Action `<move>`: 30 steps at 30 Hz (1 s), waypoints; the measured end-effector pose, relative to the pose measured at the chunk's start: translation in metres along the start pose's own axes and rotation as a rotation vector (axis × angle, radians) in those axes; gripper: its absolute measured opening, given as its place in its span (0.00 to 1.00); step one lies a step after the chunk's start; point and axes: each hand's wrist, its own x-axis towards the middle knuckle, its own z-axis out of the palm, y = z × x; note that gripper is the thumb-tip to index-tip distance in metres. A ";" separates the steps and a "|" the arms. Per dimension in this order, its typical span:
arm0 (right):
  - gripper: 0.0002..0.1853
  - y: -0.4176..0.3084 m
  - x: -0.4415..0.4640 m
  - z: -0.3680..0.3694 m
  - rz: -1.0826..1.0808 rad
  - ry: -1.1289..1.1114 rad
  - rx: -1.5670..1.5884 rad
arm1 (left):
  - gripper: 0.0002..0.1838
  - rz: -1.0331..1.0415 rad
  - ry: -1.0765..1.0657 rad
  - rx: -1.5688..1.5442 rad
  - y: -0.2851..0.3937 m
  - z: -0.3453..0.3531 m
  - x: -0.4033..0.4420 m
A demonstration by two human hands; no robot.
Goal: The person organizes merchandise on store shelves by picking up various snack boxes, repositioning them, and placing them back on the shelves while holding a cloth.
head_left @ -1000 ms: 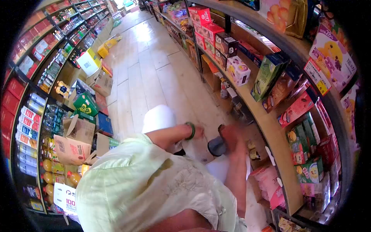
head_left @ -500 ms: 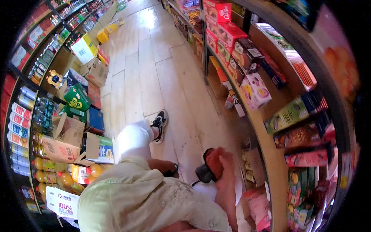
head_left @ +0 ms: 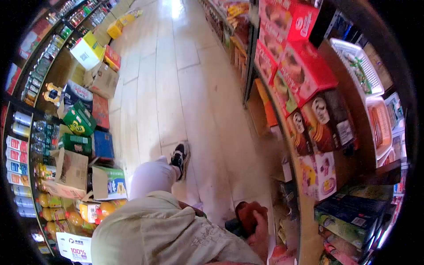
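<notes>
My right hand (head_left: 261,223) is low at the right, its fingers closed around a reddish-brown, cloth-like bundle (head_left: 251,216). A dark, rounded object (head_left: 234,227) sits against the bundle's left side; I cannot make out what it is. Only a sliver of my left arm (head_left: 185,205) shows past the light shirt, and the left hand's fingers are hidden. Close to that arm is a small pale purple patch (head_left: 198,206), too little of it to name. Beside my right hand, packaged goods stand on the lower shelf (head_left: 304,229), partly blurred.
A tiled aisle floor (head_left: 163,97) runs ahead, with my shoe (head_left: 179,159) on it. Along the left are opened cartons (head_left: 70,170), orange drink bottles (head_left: 51,214) and stocked shelves. To the right, red snack boxes (head_left: 304,70) and white plastic baskets (head_left: 364,57) fill the shelving.
The view has shifted toward the right-hand shelves, whose boxes appear larger. My right hand and the reddish-brown bundle sit lower in view. My left forearm is now mostly hidden by the shirt.
</notes>
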 end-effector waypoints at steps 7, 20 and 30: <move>0.21 -0.017 0.019 0.036 -0.152 0.053 0.182 | 0.16 -0.014 0.018 0.091 -0.003 -0.027 -0.025; 0.24 -0.021 0.001 0.114 -0.162 0.127 -0.023 | 0.16 0.095 0.161 0.050 -0.042 -0.014 -0.066; 0.27 -0.017 0.061 0.120 -0.055 0.008 -0.129 | 0.16 0.072 0.077 0.053 -0.044 -0.031 -0.055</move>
